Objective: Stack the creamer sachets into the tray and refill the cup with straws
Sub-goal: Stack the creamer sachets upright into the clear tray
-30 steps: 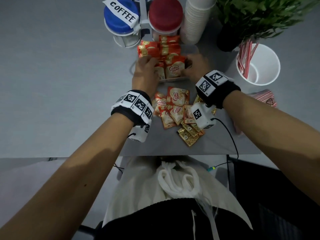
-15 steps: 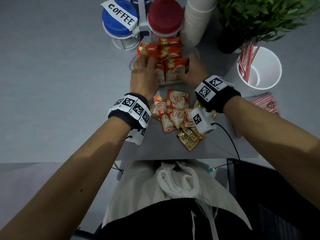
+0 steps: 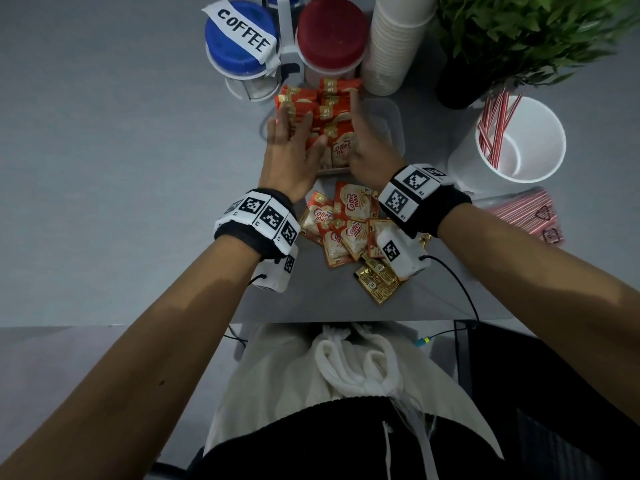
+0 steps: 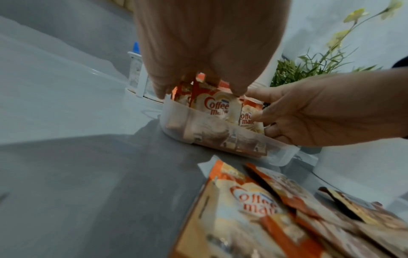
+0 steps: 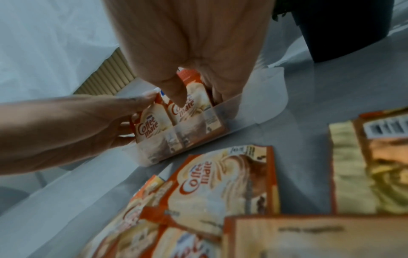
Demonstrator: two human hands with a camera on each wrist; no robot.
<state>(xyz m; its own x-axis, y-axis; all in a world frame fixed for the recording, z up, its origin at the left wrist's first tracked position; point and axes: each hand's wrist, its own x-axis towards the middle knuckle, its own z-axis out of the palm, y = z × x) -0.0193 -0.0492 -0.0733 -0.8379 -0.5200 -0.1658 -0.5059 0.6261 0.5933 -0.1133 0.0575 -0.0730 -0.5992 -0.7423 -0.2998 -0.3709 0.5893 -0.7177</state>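
Creamer sachets point(image 3: 341, 147) standing upright on end in the clear tray point(image 3: 389, 124), squeezed between the left hand point(image 3: 287, 155) and right hand point(image 3: 372, 154), fingers straight against the sachets' sides

Both hands crowded the clear tray point(image 3: 391, 123), the left hand point(image 3: 289, 154) and right hand point(image 3: 372, 150) flanking the upright sachets point(image 3: 341, 147). Its right half lay open. Behind stood the coffee jar point(image 3: 242, 46), red-lidded jar point(image 3: 330, 32) and cup stack point(image 3: 394, 46); loose sachets point(image 3: 353, 223) covered the table in front.
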